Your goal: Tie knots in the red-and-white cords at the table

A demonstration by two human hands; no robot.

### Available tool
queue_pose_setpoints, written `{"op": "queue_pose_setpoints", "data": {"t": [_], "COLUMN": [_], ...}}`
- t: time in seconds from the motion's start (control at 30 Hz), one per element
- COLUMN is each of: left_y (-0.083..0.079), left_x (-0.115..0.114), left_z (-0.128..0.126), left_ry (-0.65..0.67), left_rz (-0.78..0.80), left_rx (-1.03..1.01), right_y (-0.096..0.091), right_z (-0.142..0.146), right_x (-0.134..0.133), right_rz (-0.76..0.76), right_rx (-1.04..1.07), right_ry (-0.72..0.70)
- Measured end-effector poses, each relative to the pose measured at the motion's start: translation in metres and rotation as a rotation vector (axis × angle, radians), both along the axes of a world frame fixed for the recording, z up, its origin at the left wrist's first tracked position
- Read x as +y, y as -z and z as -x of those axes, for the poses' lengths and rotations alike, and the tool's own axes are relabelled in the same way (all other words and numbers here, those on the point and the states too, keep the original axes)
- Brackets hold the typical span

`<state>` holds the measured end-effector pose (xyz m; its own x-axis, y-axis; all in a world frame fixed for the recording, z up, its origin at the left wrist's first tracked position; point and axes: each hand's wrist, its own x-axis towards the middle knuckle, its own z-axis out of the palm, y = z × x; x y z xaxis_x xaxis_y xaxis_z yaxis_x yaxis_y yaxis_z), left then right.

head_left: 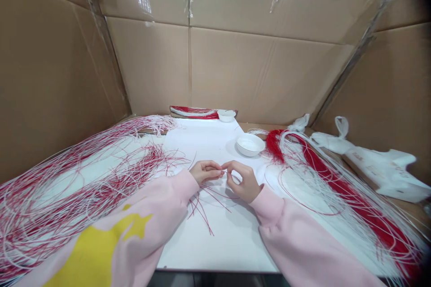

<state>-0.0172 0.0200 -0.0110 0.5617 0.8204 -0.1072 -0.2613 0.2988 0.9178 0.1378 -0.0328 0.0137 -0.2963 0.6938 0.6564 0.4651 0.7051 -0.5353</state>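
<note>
My left hand and my right hand meet over the middle of the white table, fingertips almost touching. Thumb and fingers of each are pinched together on thin red cord. Loose ends of this cord fan out on the tabletop below my left hand. How the strands cross between the fingertips is too small to make out. From near my right hand, a thin red strand curves out to the right.
Long bundles of red-and-white cord cover the left side. On the right lie red cord and white cord. A white bowl stands beyond my right hand, a smaller bowl farther back. Plastic bags lie far right; cardboard walls enclose the table.
</note>
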Motion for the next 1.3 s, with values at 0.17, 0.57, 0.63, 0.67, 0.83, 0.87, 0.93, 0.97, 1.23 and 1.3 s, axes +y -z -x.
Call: {"op": "queue_pose_setpoints", "data": {"t": [0.17,0.57,0.63,0.67,0.83,0.87,0.93,0.97,1.23,1.3], "left_y": [-0.002,-0.002,-0.002,-0.002,-0.003,-0.004,-0.005,-0.006,-0.012,-0.013], "left_x": [-0.001,-0.001,-0.001,-0.001,-0.002,-0.003,-0.004,-0.005,-0.008,-0.009], "left_z": [0.000,0.000,0.000,0.000,-0.001,0.000,0.000,0.000,-0.001,0.000], "left_ry": [0.005,0.015,0.017,0.016,0.011,0.010,0.005,0.001,-0.028,-0.012], "left_rz": [0.012,0.023,0.019,0.020,0.043,0.058,0.098,0.121,0.234,0.223], "left_rx": [0.008,-0.022,-0.026,-0.028,-0.036,-0.050,-0.089,-0.111,-0.314,-0.343], "right_y": [0.000,0.001,0.001,0.001,0.000,0.000,-0.001,-0.001,-0.001,-0.001], "right_z": [0.000,0.000,0.000,0.000,0.000,0.000,0.000,0.000,-0.001,-0.001], "right_x": [0.000,0.000,0.000,0.000,-0.001,-0.001,-0.002,-0.002,-0.004,-0.004], "right_rz": [-0.010,-0.011,-0.009,-0.010,-0.021,-0.024,-0.034,-0.042,-0.087,-0.093], "right_rx": [-0.006,-0.017,-0.018,-0.017,-0.009,-0.006,0.005,0.011,0.056,0.062], "right_ry": [-0.006,-0.024,-0.026,-0.025,-0.018,-0.017,-0.013,-0.011,0.014,0.020]}}
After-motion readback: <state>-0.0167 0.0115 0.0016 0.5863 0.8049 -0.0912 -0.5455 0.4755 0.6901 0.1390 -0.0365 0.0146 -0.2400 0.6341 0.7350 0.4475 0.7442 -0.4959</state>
